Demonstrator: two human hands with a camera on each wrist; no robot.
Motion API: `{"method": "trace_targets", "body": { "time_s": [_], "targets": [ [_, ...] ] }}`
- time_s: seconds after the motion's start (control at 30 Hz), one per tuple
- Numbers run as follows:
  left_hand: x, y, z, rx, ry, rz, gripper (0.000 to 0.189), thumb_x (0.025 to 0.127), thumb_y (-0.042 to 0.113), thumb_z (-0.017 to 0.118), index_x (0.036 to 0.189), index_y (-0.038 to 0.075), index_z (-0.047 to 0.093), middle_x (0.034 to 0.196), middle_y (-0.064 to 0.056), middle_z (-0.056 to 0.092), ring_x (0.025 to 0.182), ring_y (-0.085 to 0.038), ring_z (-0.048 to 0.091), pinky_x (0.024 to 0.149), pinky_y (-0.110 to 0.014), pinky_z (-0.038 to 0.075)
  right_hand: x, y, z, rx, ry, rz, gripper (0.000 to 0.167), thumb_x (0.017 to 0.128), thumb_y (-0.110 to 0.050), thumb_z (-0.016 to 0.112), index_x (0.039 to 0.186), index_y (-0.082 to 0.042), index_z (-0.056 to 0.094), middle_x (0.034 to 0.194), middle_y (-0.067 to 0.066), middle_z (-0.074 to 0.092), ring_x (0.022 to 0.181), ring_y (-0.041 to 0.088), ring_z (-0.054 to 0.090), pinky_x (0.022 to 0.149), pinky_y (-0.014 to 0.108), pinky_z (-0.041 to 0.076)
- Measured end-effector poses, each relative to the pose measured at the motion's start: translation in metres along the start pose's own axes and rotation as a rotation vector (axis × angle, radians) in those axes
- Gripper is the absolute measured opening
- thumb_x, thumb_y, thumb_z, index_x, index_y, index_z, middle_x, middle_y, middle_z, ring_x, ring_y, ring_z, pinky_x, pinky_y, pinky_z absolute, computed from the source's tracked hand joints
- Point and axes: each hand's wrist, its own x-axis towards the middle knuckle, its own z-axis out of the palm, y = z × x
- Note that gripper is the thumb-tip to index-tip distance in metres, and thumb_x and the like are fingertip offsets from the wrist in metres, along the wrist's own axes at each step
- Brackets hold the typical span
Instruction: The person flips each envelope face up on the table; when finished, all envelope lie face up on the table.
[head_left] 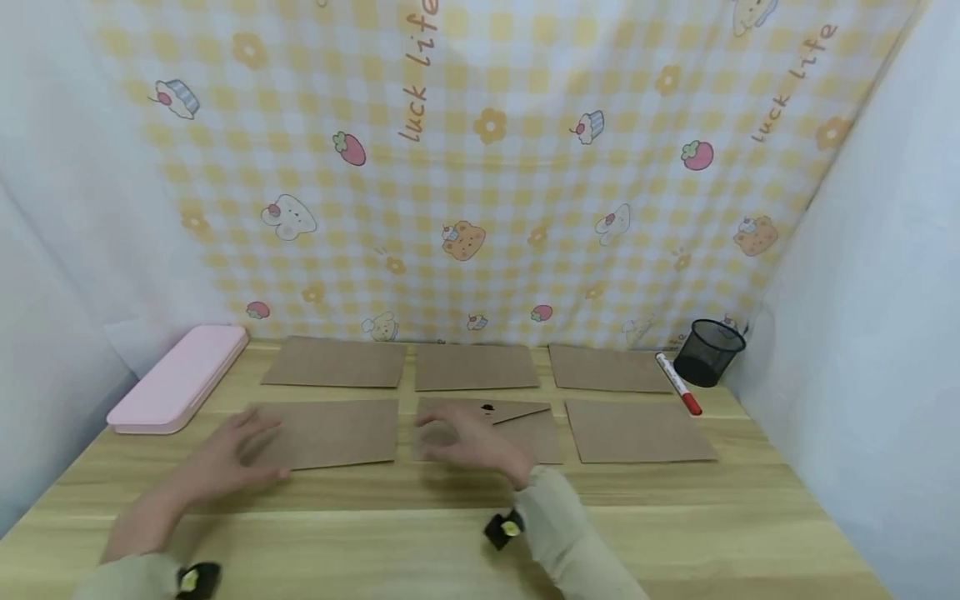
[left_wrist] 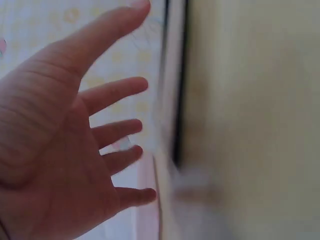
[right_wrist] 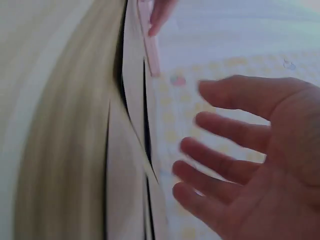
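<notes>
My left hand (head_left: 217,467) is over the left edge of the front-left brown kraft envelope (head_left: 337,433), its fingers spread and holding nothing. In the left wrist view, the palm and parted fingers show plainly. My right hand (head_left: 476,437) hovers over the front-middle envelope (head_left: 534,437), hiding its left part. That envelope's flap edge slants upward to the right, and a small black hat mark sits near its top. The right wrist view shows relaxed, slightly bent fingers (right_wrist: 220,167) with nothing in them.
More brown envelopes lie in two rows, including the back-left (head_left: 333,362), back-middle (head_left: 476,367), back-right (head_left: 611,369) and front-right (head_left: 637,432) ones. A pink case (head_left: 180,379) lies at left. At right are a red-capped marker (head_left: 678,383) and a black mesh cup (head_left: 708,354). A patterned curtain (head_left: 510,200) hangs behind.
</notes>
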Motion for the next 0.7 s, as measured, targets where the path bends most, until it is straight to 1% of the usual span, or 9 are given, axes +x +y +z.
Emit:
{"method": "trace_targets", "body": {
  "time_s": [0.03, 0.1, 0.2, 0.33, 0.47, 0.5, 0.57, 0.63, 0.7],
  "targets": [
    [-0.009, -0.008, -0.003, -0.023, -0.020, -0.031, 0.074, 0.072, 0.031, 0.079, 0.127, -0.008, 0.049, 0.135, -0.043, 0.023, 0.118, -0.062, 0.023, 0.085, -0.072, 0.025, 0.008, -0.007, 0.009, -0.017, -0.032, 0.001, 0.041, 0.088, -0.018, 0.066, 0.125, -0.006, 0.054, 0.128, 0.005, 0.052, 0.119, 0.020, 0.046, 0.098, 0.034, 0.038],
    [-0.024, -0.021, -0.007, -0.070, -0.040, -0.064, 0.076, 0.074, 0.030, 0.078, 0.130, -0.008, 0.045, 0.138, -0.042, 0.018, 0.120, -0.062, 0.019, 0.084, -0.073, 0.023, 0.023, -0.020, 0.026, -0.080, -0.074, -0.007, 0.049, 0.087, -0.023, 0.067, 0.130, -0.008, 0.051, 0.132, 0.004, 0.049, 0.122, 0.017, 0.044, 0.098, 0.029, 0.037],
    [-0.034, -0.028, -0.011, -0.116, -0.040, -0.088, 0.074, 0.078, 0.030, 0.075, 0.135, -0.003, 0.042, 0.143, -0.036, 0.015, 0.124, -0.060, 0.014, 0.082, -0.075, 0.021, 0.043, -0.034, 0.049, -0.138, -0.091, -0.038, 0.054, 0.087, -0.027, 0.066, 0.134, -0.009, 0.047, 0.139, 0.006, 0.042, 0.128, 0.016, 0.036, 0.101, 0.027, 0.032],
    [-0.030, -0.031, -0.003, -0.154, 0.017, -0.077, 0.066, 0.083, 0.031, 0.070, 0.137, 0.003, 0.043, 0.147, -0.027, 0.019, 0.132, -0.052, 0.010, 0.084, -0.076, 0.016, 0.056, -0.039, 0.070, -0.159, -0.092, -0.046, 0.052, 0.087, -0.024, 0.064, 0.134, -0.010, 0.047, 0.142, 0.007, 0.038, 0.135, 0.020, 0.025, 0.108, 0.028, 0.021],
    [-0.028, -0.034, 0.003, -0.231, 0.053, -0.056, 0.060, 0.084, 0.025, 0.069, 0.135, 0.002, 0.045, 0.146, -0.026, 0.022, 0.134, -0.046, 0.007, 0.091, -0.074, 0.012, 0.058, -0.038, 0.081, -0.213, -0.038, 0.003, 0.051, 0.086, -0.026, 0.066, 0.132, -0.012, 0.050, 0.140, 0.005, 0.040, 0.136, 0.022, 0.023, 0.109, 0.030, 0.018],
    [-0.028, -0.035, 0.004, -0.246, 0.056, -0.047, 0.061, 0.084, 0.023, 0.069, 0.134, 0.001, 0.045, 0.146, -0.026, 0.023, 0.135, -0.045, 0.007, 0.093, -0.073, 0.008, 0.058, -0.037, 0.082, -0.228, -0.019, 0.017, 0.051, 0.085, -0.027, 0.067, 0.132, -0.012, 0.050, 0.140, 0.004, 0.040, 0.136, 0.022, 0.023, 0.109, 0.030, 0.019],
    [-0.028, -0.038, 0.006, -0.238, 0.065, -0.022, 0.061, 0.082, 0.022, 0.071, 0.134, 0.001, 0.045, 0.145, -0.027, 0.024, 0.136, -0.035, 0.006, 0.095, -0.072, 0.001, 0.059, -0.035, 0.083, -0.231, 0.000, 0.041, 0.053, 0.085, -0.029, 0.068, 0.132, -0.011, 0.050, 0.140, 0.004, 0.040, 0.135, 0.021, 0.025, 0.107, 0.029, 0.022],
    [-0.027, -0.041, 0.008, -0.224, 0.070, 0.005, 0.062, 0.080, 0.022, 0.072, 0.133, 0.001, 0.046, 0.145, -0.029, 0.024, 0.137, -0.015, 0.005, 0.095, -0.070, -0.007, 0.058, -0.031, 0.083, -0.199, -0.003, 0.050, 0.055, 0.084, -0.028, 0.069, 0.132, -0.011, 0.050, 0.140, 0.005, 0.039, 0.133, 0.020, 0.029, 0.106, 0.027, 0.026],
    [-0.025, -0.043, 0.010, -0.222, 0.069, 0.029, 0.062, 0.079, 0.021, 0.073, 0.132, 0.000, 0.047, 0.144, -0.030, 0.023, 0.131, 0.003, 0.004, 0.095, -0.067, -0.016, 0.058, -0.026, 0.083, -0.148, -0.021, 0.054, 0.056, 0.084, -0.028, 0.070, 0.133, -0.011, 0.050, 0.142, 0.006, 0.037, 0.132, 0.018, 0.031, 0.104, 0.026, 0.029]
  ]
}}
